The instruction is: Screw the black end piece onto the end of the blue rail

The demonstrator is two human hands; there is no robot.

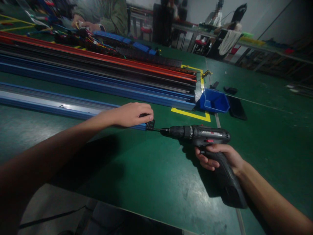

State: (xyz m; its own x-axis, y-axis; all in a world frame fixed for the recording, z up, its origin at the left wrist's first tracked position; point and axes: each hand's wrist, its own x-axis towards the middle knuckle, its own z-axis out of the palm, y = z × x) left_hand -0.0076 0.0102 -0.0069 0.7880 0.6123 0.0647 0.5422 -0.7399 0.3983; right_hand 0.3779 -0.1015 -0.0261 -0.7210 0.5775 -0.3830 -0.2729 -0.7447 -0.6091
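My right hand (217, 156) is wrapped around the grip of a black cordless drill (210, 133). The drill lies level, its bit pointing left and its tip meeting a small black end piece (150, 125). That piece sits at the right end of a long blue profile with a silver channel (73, 106). Over this end rests my left hand (134, 114), thumb and fingers closed at the black piece and the profile's edge. Its fingertips partly hide what they pinch.
Behind lie several long blue, black and orange profiles (122, 80). A blue bin (215, 101) stands at their right end, beside a dark flat object (236, 107). Yellow tape (190, 114) marks the green table (156, 173). Across the table, a person (107, 16) handles wires.
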